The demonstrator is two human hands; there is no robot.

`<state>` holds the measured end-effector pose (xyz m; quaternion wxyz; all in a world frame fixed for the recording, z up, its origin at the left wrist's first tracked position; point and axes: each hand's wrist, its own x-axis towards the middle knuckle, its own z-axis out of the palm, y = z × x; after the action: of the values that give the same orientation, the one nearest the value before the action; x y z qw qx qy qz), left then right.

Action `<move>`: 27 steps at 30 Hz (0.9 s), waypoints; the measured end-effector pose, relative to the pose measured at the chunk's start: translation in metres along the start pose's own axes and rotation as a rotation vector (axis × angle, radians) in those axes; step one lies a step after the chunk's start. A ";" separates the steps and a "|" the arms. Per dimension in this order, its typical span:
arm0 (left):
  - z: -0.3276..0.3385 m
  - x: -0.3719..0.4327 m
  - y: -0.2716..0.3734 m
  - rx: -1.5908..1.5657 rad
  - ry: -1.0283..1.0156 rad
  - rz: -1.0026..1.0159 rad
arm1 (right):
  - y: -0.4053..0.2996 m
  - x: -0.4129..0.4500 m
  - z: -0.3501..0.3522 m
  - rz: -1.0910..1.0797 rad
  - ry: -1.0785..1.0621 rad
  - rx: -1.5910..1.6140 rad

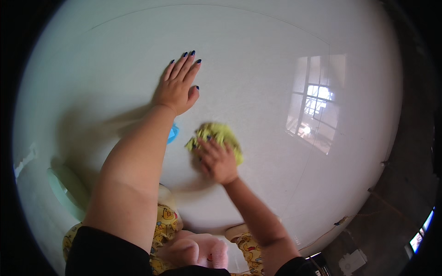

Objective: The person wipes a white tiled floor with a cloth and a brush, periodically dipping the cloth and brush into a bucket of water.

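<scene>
My left hand (179, 88) lies flat, fingers slightly apart, on the glossy white floor (248, 69); it holds nothing. Lower and to the right, my right hand (217, 160) presses on a bunched yellow-green cloth (221, 132), its fingers spread over the fabric and somewhat blurred. Between the two, a small blue object (172, 134) is partly hidden behind my left forearm. Whether the right fingers grip the cloth or only rest on it is hard to see, but the cloth is under them.
At the left stands a pale green basin (65, 188), partly behind my arm. Yellow patterned trousers (169, 220) and a pink plush item (197, 246) are close to my body. A thin cable (323, 234) and a white box (352, 262) lie at the lower right.
</scene>
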<state>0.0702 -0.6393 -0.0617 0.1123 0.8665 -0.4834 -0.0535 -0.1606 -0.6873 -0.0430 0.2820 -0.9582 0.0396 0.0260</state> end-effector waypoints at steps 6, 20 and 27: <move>-0.003 0.004 0.005 0.010 -0.023 -0.004 | -0.040 -0.087 0.026 0.052 -0.106 0.003; -0.001 0.002 0.006 0.018 -0.008 0.004 | 0.163 -0.171 -0.059 1.043 0.519 -0.485; -0.002 0.002 0.004 0.096 -0.010 -0.006 | 0.186 -0.007 -0.071 0.878 0.535 -0.437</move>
<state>0.0677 -0.6428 -0.0590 0.0680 0.8722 -0.4832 -0.0349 -0.1825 -0.8817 -0.0830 0.0194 -0.8612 0.4988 -0.0957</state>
